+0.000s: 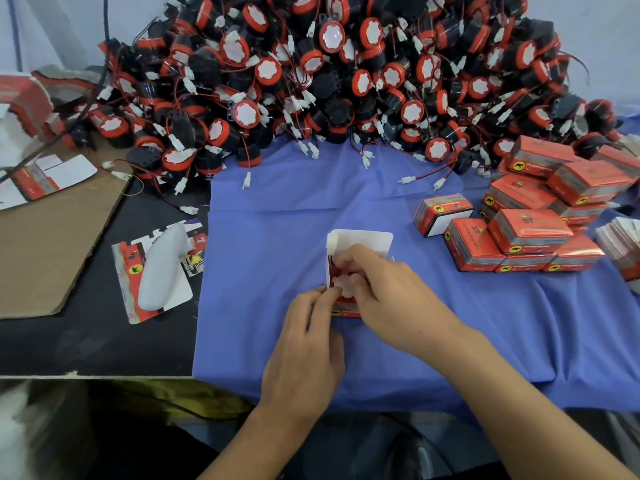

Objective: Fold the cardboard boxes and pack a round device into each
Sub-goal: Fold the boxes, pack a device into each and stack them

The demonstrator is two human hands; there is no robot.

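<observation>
We see the left hand (pixel 304 337) pinching the near left edge of the open box (pixel 360 239). The box stands on the blue cloth (pixel 277 220), near the front middle of the bench (pixel 104 341). The right hand (pixel 391 299) curls its fingers round the round device (pixel 341 284) seated in the box mouth: red rim, white face. The box is red outside and white inside, with its rear flap raised. Further right, the closed boxes (pixel 530 230) are stacked, red with yellow emblems. At the far edge rises the pile of devices (pixel 346 81), with black bodies and white connectors.
</observation>
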